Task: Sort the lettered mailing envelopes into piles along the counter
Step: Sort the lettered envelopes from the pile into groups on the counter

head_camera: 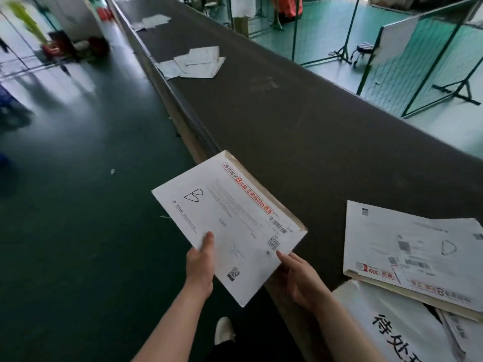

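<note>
White card, an envelope marked B [230,226], is held over the bench's [300,131] near edge: the left grip [200,267] pinches its lower side by the thumb, the right grip [300,278] touches a corner, fingers partly hidden. Bare dark surface lies beyond. The D pile [413,254] is cut off rightward; far piles [196,62] are blurred.

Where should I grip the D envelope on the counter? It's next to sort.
Probably the D envelope's left edge, coming from the left: that edge lies bare on the counter, while other mail overlaps its near and right parts. Its stiff flat shape suits a thumb-over, fingers-under pinch.
</note>
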